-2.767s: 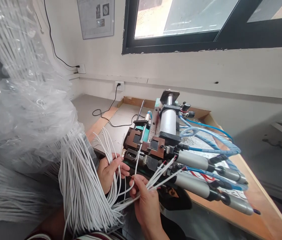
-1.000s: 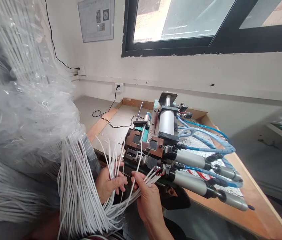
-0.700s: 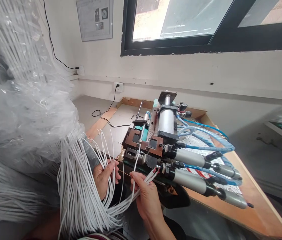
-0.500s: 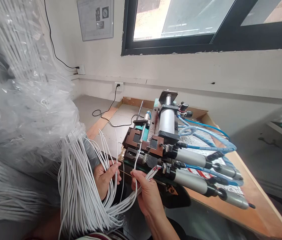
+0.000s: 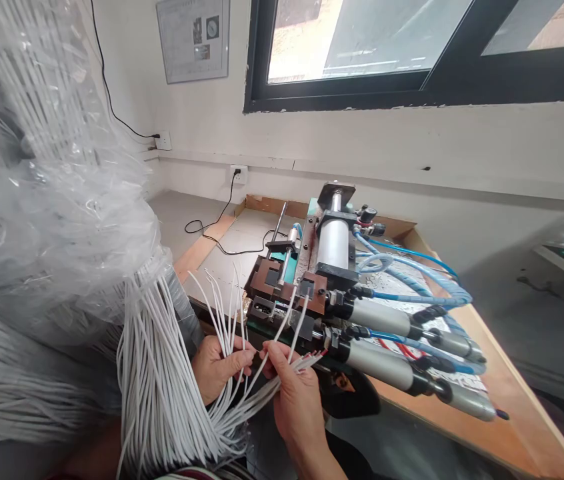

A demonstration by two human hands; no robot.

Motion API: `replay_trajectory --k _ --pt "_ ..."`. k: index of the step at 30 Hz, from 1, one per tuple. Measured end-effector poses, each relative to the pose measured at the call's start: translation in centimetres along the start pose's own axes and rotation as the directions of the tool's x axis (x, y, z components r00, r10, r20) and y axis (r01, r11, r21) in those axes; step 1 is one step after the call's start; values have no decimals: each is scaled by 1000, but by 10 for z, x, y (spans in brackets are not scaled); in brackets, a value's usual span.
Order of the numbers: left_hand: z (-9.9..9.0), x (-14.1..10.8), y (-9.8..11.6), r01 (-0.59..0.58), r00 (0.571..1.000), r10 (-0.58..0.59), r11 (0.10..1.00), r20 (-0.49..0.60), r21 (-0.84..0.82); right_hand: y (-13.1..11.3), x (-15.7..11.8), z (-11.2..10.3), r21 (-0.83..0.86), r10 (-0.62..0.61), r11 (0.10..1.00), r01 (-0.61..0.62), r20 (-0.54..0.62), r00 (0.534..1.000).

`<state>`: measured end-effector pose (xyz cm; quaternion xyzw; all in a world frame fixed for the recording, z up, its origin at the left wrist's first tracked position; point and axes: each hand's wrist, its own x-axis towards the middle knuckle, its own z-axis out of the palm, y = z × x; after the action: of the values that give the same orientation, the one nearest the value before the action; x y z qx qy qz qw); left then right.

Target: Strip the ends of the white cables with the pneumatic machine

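My left hand [image 5: 222,367] is closed around several white cables [image 5: 218,313], whose ends stick up above the fingers. Close beside it, my right hand [image 5: 295,393] pinches white cables too. Two of them [image 5: 282,327] rise from its fingers toward the machine's brown clamp blocks, and a bunch with red inner wires at the ends [image 5: 312,361] lies across the palm, pointing right. Both hands are in front of the pneumatic machine [image 5: 307,293]. A thick bundle of white cables [image 5: 162,380] hangs down left of my left hand and curves over to my hands.
Clear plastic wrap [image 5: 62,220] covers the upper cable bundle at left. Silver air cylinders [image 5: 382,360] and blue hoses [image 5: 422,293] extend right from the machine. It stands on a wood-edged bench [image 5: 522,400]. A black power cord [image 5: 232,252] runs to a wall socket [image 5: 239,175].
My right hand has moved slightly down, away from the machine. Two cables now stand up from it instead of one, and its bunch has come away from the cylinder tip. Both hands are closer together.
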<state>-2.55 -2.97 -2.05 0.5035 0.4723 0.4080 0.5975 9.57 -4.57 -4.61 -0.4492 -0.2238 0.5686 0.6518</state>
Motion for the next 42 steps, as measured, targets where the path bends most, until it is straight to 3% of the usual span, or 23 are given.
replay_trajectory --k 4,11,15,19,22,27,31,33,38,42 --pt "-2 1 -2 -29 1000 29 998 -9 50 -1 2 -2 2 28 1000 -28 -59 998" --pt "-3 3 -8 2 999 -5 998 46 62 -8 12 4 60 126 991 -123 -46 991" --pt "-3 3 -8 16 995 -24 996 96 85 -11 12 6 65 183 981 -183 10 983" --pt "-2 2 -7 15 991 -26 996 134 83 -12 9 9 51 286 953 -298 160 945" --pt "-3 2 -9 2 988 -15 997 155 81 -8 6 8 48 212 974 -220 134 968" --pt "-2 2 -10 -22 1000 22 996 -6 -87 1 1 0 -14 23 1000 -23 0 1000" --pt "1 3 -7 -83 973 37 978 -228 -192 1 0 -4 -72 5 997 -6 -23 1000" --pt "2 4 -7 -132 957 65 966 -284 -224 -1 0 -3 -59 34 998 -35 -29 999" --pt "1 4 -10 -157 953 95 967 -289 -199 -4 7 1 -16 129 991 -130 -12 992" --pt "0 2 -11 -110 976 78 982 -206 -151 -5 13 1 -10 190 982 -190 15 982"
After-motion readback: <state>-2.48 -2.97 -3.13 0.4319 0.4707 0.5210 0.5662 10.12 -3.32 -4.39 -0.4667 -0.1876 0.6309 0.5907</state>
